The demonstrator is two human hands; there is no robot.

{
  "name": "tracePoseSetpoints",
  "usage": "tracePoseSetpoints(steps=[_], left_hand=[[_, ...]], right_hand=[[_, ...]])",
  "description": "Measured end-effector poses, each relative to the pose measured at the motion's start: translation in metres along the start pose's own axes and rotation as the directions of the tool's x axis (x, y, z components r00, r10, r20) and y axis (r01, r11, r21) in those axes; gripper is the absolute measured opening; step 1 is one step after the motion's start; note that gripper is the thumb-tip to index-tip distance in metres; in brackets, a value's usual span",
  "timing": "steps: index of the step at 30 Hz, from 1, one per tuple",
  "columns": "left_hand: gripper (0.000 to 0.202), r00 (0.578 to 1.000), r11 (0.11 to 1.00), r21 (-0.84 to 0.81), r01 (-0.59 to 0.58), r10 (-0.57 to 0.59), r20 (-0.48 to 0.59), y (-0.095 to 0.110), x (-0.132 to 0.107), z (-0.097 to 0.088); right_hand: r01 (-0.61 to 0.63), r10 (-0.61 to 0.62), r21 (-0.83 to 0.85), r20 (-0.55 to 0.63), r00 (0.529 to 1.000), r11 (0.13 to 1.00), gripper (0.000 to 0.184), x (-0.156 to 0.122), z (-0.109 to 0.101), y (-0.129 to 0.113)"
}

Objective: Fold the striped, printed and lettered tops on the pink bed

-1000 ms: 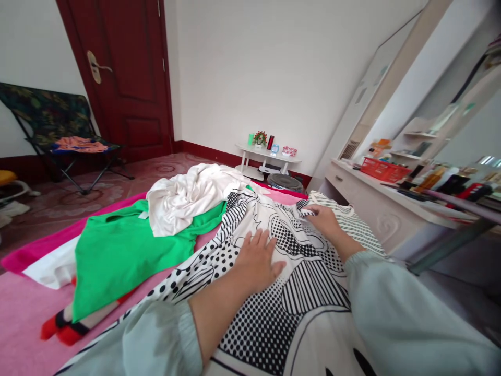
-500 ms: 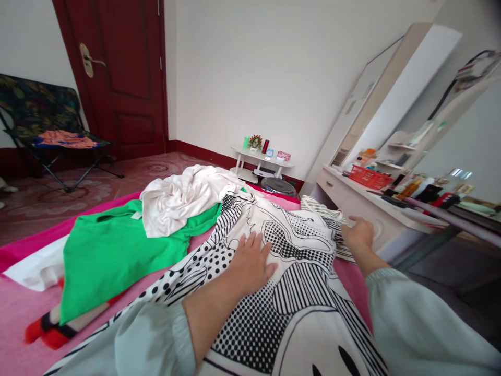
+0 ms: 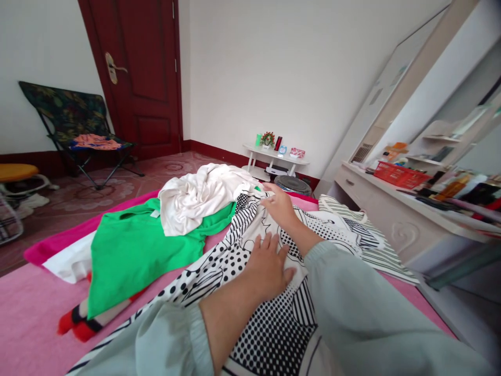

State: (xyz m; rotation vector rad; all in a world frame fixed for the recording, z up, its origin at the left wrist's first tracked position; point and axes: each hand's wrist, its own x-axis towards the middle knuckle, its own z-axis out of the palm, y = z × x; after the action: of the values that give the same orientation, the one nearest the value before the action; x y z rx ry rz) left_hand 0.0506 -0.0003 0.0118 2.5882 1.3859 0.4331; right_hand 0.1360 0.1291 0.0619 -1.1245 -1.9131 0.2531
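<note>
A white garment with black dots, stripes and line drawings [image 3: 219, 261], which looks like a dress, lies spread in front of me. My left hand [image 3: 269, 267] rests flat on its middle, fingers stretched out. Beyond it, my right hand [image 3: 282, 209] is at the garment's far end, near the collar, with thumb and fingers apart. Left of the garment lie a green top [image 3: 136, 250] and, partly over it, a crumpled white garment [image 3: 195, 203]. A green-and-white striped garment [image 3: 387, 261] lies to the right, partly covered by the printed one.
The clothes lie on a pink bedspread [image 3: 31, 303]. At the right stands a white dressing table [image 3: 371, 203] with a red basket [image 3: 401, 175] and bottles. A low white shelf [image 3: 276, 154], a folding chair [image 3: 78, 120] and a dark red door [image 3: 136, 68] are farther back.
My right hand has moved left, from the garment's right edge to its far end near the collar. My left hand stays flat on the fabric. The view has turned slightly left.
</note>
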Motion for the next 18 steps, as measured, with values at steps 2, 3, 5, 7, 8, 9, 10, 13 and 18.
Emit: tracePoseSetpoints(steps=[2, 3, 5, 7, 8, 9, 10, 13, 18], left_hand=[[0.064, 1.000, 1.000, 0.022, -0.007, 0.007, 0.001, 0.000, 0.001, 0.001], [0.065, 1.000, 0.999, 0.034, -0.013, 0.013, 0.005, -0.001, 0.002, 0.002], [0.066, 1.000, 0.998, 0.051, -0.022, 0.021, 0.015, -0.001, 0.002, 0.003], [0.066, 1.000, 0.999, 0.045, -0.017, 0.017, 0.007, -0.001, 0.002, 0.002], [0.066, 1.000, 0.999, 0.034, -0.011, 0.011, 0.001, -0.001, 0.001, 0.002], [0.065, 1.000, 1.000, 0.021, -0.007, 0.007, -0.005, 0.000, 0.000, 0.001], [0.064, 1.000, 1.000, 0.009, -0.003, 0.003, -0.008, 0.000, 0.000, 0.000], [0.062, 1.000, 1.000, -0.017, 0.005, -0.005, -0.012, 0.001, -0.001, -0.001], [0.064, 1.000, 0.999, -0.047, -0.003, 0.001, -0.027, -0.001, -0.001, 0.001]], right_hand=[[0.044, -0.050, 0.055, 0.099, 0.994, 0.997, 0.070, 0.005, 0.019, -0.018], [0.056, -0.062, 0.040, 0.157, 0.986, 0.998, 0.076, 0.006, 0.025, -0.023], [0.067, -0.057, -0.026, 0.279, 0.959, 0.997, 0.070, 0.007, 0.030, -0.025], [0.025, 0.000, -0.079, 0.300, 0.954, 0.997, 0.042, 0.007, 0.027, -0.023], [-0.026, 0.041, -0.067, 0.229, 0.973, 0.997, 0.029, 0.007, 0.024, -0.022], [-0.089, 0.089, -0.010, 0.109, 0.990, 0.996, 0.021, 0.006, 0.019, -0.023], [-0.139, 0.142, 0.087, -0.024, 0.990, 0.986, 0.021, 0.004, 0.015, -0.024], [-0.142, 0.176, 0.374, -0.059, 0.983, 0.916, 0.034, -0.003, 0.003, -0.033], [-0.159, 0.110, 0.164, 0.271, 0.956, 0.973, 0.023, -0.011, -0.024, -0.008]])
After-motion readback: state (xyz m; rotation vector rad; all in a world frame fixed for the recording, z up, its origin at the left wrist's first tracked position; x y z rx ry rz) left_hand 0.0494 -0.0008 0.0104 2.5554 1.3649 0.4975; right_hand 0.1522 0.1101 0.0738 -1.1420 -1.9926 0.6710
